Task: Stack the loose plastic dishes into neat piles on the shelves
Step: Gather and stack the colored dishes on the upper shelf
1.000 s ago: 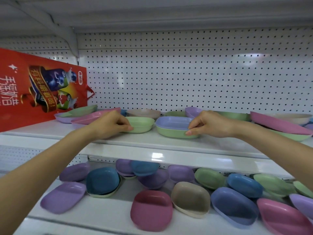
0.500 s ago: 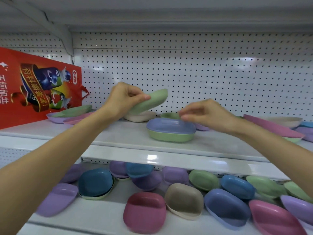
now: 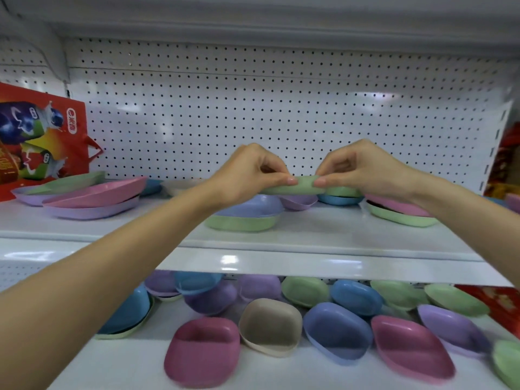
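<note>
Both hands pinch a light green dish [image 3: 305,187], held level just above a small pile on the upper shelf [image 3: 309,237]. My left hand [image 3: 247,173] grips its left rim and my right hand [image 3: 363,167] grips its right rim. The pile below is a blue-violet dish nested in a green dish [image 3: 242,222]. Loose dishes lie on the same shelf: a pink and lilac heap [image 3: 92,195] at the left, a pink-on-green pair [image 3: 399,215] at the right.
The lower shelf [image 3: 135,358] holds several scattered dishes, among them a magenta one [image 3: 202,350], a beige one [image 3: 270,325] and a blue-violet one [image 3: 337,333]. A red printed bag [image 3: 42,142] stands at the upper left against the pegboard back wall [image 3: 253,108].
My left hand has carried the green dish rightward from a tilted hold to level over the blue-and-green pile. My right hand has come up and taken its right rim.
</note>
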The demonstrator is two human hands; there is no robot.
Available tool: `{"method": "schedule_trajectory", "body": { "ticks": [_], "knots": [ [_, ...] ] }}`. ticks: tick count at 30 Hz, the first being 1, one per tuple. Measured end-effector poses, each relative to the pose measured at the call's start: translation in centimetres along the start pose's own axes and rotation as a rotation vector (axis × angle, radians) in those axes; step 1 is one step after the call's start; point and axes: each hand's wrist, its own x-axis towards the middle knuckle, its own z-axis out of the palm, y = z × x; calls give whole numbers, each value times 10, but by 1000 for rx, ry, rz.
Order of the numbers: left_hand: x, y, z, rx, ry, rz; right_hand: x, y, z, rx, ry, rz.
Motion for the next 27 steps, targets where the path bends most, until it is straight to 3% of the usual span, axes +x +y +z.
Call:
{"method": "schedule_trajectory", "body": {
  "ticks": [6,13,16,27],
  "knots": [
    [5,-6,26,64,-128,-25,-28,29,-15,34,-114,75],
    [-20,-33,4,363,-407,-297,-42,59,-15,12,-210,130],
    [-21,-40,-6,398,-484,-333,-38,62,-12,-1,-248,146],
    [-31,-55,-33,494,-509,-402,-23,52,-25,-91,-490,317]
  ]
}}
